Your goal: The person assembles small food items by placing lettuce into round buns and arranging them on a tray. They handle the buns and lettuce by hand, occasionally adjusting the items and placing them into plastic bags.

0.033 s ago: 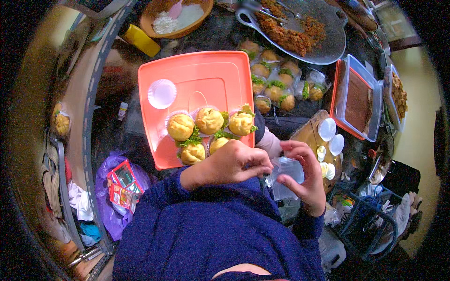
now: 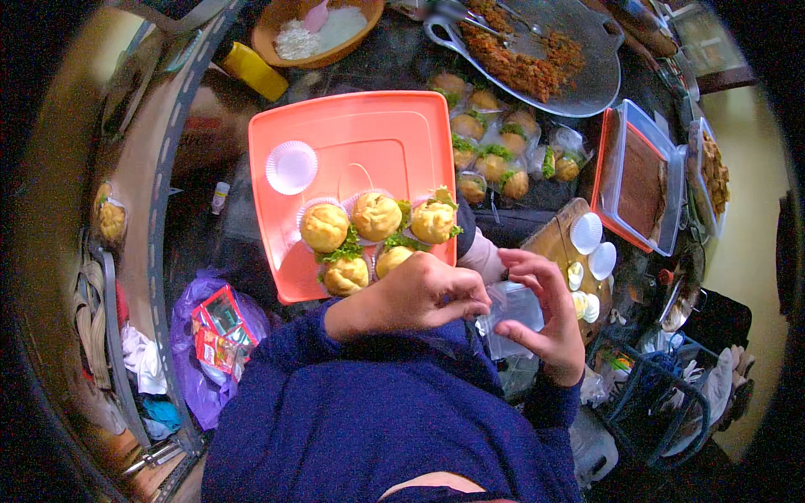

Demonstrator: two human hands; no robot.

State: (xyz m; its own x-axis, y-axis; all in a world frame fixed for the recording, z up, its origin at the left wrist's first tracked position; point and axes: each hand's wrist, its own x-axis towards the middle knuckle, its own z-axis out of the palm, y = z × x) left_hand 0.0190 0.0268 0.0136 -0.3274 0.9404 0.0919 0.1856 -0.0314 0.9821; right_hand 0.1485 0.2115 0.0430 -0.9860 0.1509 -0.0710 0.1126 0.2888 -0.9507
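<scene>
On orange tray [image 2: 369, 134], five lettuce-stuffed buns [image 2: 376, 216] beside empty paper cup [image 2: 291, 167].

Setting: food-preparation kitchen, small-batch snack making. Evidence: dark worktop [image 2: 394, 63] crowded with an orange tray [image 2: 352, 134] of filled buns [image 2: 376, 216] in paper cups, bagged buns [image 2: 495, 159] in clear wrap, a metal pan [image 2: 587, 80] of cooked reddish filling, a bowl [image 2: 277, 21] of white powder, and lidded storage boxes [image 2: 641, 180].
</scene>
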